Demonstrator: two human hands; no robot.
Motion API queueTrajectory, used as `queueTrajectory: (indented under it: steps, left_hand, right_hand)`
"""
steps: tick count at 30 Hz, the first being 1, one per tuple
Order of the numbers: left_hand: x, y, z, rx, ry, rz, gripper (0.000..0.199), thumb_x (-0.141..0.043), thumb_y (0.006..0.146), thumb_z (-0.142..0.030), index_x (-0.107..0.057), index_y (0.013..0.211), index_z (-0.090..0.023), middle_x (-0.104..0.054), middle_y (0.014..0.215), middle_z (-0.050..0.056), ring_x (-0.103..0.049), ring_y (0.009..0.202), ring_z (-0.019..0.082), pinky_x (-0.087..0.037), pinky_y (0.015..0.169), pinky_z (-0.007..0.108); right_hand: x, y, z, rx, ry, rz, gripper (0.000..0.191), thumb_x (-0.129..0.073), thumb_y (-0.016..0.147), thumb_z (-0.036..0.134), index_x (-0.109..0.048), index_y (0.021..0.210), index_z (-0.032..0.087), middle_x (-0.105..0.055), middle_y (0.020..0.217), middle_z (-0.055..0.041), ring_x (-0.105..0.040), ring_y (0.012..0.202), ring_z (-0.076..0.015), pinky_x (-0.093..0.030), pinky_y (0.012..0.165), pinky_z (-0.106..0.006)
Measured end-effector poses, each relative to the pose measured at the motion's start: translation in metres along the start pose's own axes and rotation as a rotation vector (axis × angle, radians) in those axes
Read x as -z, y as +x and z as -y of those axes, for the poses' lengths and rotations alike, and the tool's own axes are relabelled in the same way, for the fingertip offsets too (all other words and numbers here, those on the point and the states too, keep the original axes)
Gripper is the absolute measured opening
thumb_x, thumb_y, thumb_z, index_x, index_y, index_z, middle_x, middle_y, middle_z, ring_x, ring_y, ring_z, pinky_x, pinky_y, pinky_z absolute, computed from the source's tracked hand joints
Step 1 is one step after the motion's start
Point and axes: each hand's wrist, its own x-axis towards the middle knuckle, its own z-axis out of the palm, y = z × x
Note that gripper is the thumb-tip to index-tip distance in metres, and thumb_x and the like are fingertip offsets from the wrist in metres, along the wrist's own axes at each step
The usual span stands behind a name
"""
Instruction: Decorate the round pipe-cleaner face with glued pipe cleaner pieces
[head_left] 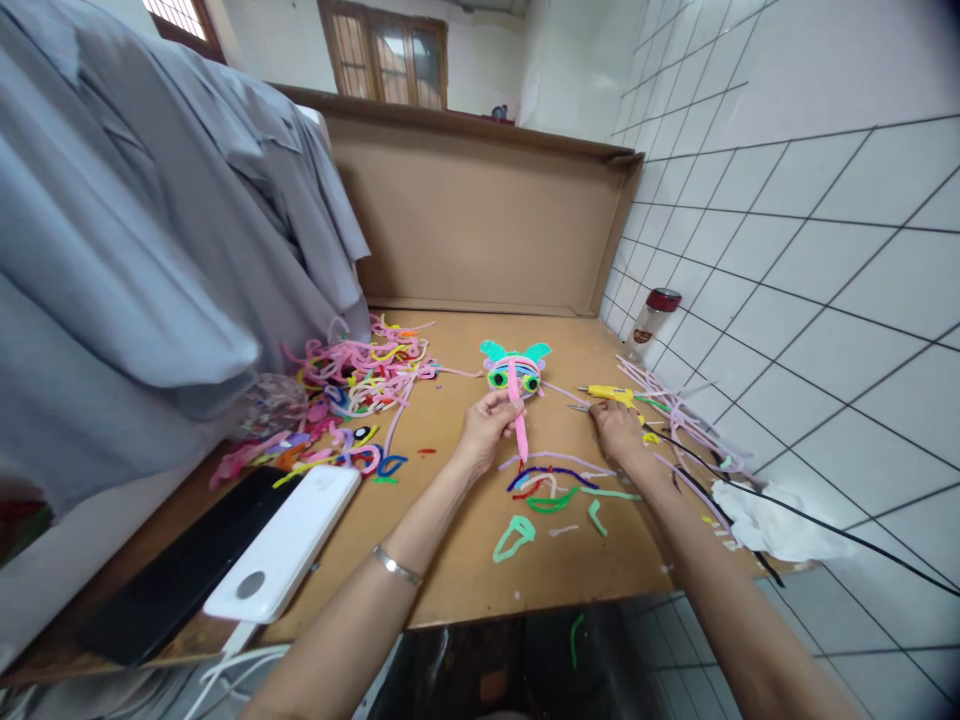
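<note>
The fingers of my left hand pinch a flat pink fuzzy pipe-cleaner strip, which runs down the front of a pipe-cleaner animal head. This head has teal ears or horns, green-and-black eyes and pink and blue bands. To the right, my right hand rests low over the table with its fingers curled around a small tool with a pointed metal tip; most of that tool is hidden by the hand. Just beyond my right fingers lies a yellow glue gun with a black cord.
Loose pipe cleaners lie before me, with a tangled pile at left. A white power bank and black phone lie at front left. A red-lidded jar and white tissue are by the tiled wall.
</note>
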Motion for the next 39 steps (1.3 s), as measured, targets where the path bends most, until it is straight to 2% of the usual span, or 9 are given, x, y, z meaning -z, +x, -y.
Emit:
queueTrajectory:
  steps: [6,10,16,20,25,30,34,36,39]
  left_hand:
    - [0.007,0.002,0.004,0.02,-0.002,-0.058,0.05,-0.088,0.04,-0.042,-0.064,0.072,-0.012,-0.064,0.058,0.002,-0.044,0.044,0.004,-0.028,0.042,0.017]
    - [0.01,0.003,0.007,0.023,0.006,-0.082,0.05,-0.088,0.04,-0.041,-0.065,0.073,-0.012,-0.064,0.058,0.002,-0.046,0.045,0.005,-0.029,0.043,0.018]
    - [0.011,0.003,0.009,0.026,0.004,-0.078,0.049,-0.088,0.04,-0.042,-0.064,0.071,-0.012,-0.063,0.057,0.001,-0.044,0.044,0.004,-0.028,0.042,0.018]
    - [0.012,0.002,0.009,0.021,-0.006,-0.068,0.049,-0.088,0.041,-0.042,-0.063,0.071,-0.012,-0.063,0.057,0.001,-0.044,0.043,0.004,-0.028,0.042,0.018]
    - [0.011,0.001,0.01,0.023,-0.008,-0.076,0.051,-0.088,0.04,-0.042,-0.058,0.07,-0.014,-0.064,0.055,0.0,-0.043,0.041,0.004,-0.026,0.041,0.017]
    - [0.008,-0.001,0.007,0.002,0.012,-0.076,0.052,-0.087,0.041,-0.044,-0.055,0.07,-0.016,-0.063,0.054,-0.001,-0.043,0.041,0.004,-0.027,0.041,0.017]
    - [0.006,-0.004,0.007,-0.006,0.043,-0.073,0.052,-0.087,0.041,-0.045,-0.055,0.07,-0.016,-0.062,0.055,-0.002,-0.045,0.042,0.005,-0.028,0.041,0.017]
    - [0.005,-0.005,0.007,-0.011,0.052,-0.065,0.052,-0.087,0.041,-0.046,-0.055,0.07,-0.016,-0.062,0.056,-0.002,-0.045,0.043,0.005,-0.029,0.042,0.017]
    - [0.004,-0.006,0.008,-0.013,0.069,-0.057,0.05,-0.087,0.042,-0.045,-0.057,0.071,-0.016,-0.06,0.056,-0.002,-0.045,0.044,0.005,-0.029,0.042,0.018]
  right_hand:
    - [0.001,0.002,0.0,-0.063,0.049,0.013,0.038,-0.047,0.086,0.01,-0.058,0.122,0.016,-0.056,0.121,-0.0189,-0.058,0.105,-0.027,-0.039,0.085,-0.034]
    - [0.001,0.005,-0.001,-0.032,0.003,0.046,0.038,-0.048,0.086,0.014,-0.058,0.123,0.015,-0.057,0.121,-0.021,-0.054,0.111,-0.0314,-0.037,0.089,-0.039]
    - [0.004,0.009,-0.002,-0.002,0.015,0.087,0.041,-0.048,0.085,0.014,-0.055,0.125,0.018,-0.061,0.119,-0.0177,-0.055,0.111,-0.029,-0.035,0.092,-0.04]
    - [0.005,0.008,-0.006,0.016,0.103,-0.013,0.037,-0.048,0.085,0.016,-0.06,0.12,0.018,-0.061,0.115,-0.0176,-0.056,0.109,-0.0293,-0.035,0.093,-0.039]
    - [-0.003,0.009,-0.018,-0.044,0.392,-0.139,0.044,-0.043,0.089,0.022,-0.055,0.131,0.015,-0.06,0.114,-0.0185,-0.057,0.104,-0.0276,-0.04,0.089,-0.036]
    - [-0.008,-0.003,-0.017,0.078,0.685,-0.35,0.049,-0.048,0.083,0.025,-0.054,0.131,0.014,-0.061,0.101,-0.0131,-0.057,0.093,-0.0252,-0.044,0.083,-0.036]
    - [0.01,-0.034,0.002,0.212,0.615,-0.531,0.052,-0.061,0.08,0.042,-0.058,0.125,0.017,-0.059,0.103,-0.0124,-0.055,0.093,-0.0266,-0.044,0.082,-0.038]
    - [0.023,-0.047,0.012,0.365,0.517,-0.521,0.044,-0.057,0.086,0.039,-0.059,0.124,0.018,-0.059,0.106,-0.0123,-0.055,0.097,-0.0261,-0.042,0.084,-0.036]
    - [0.037,-0.055,0.023,0.438,0.392,-0.514,0.039,-0.055,0.089,0.035,-0.06,0.123,0.017,-0.06,0.105,-0.0128,-0.054,0.094,-0.0253,-0.04,0.081,-0.035]
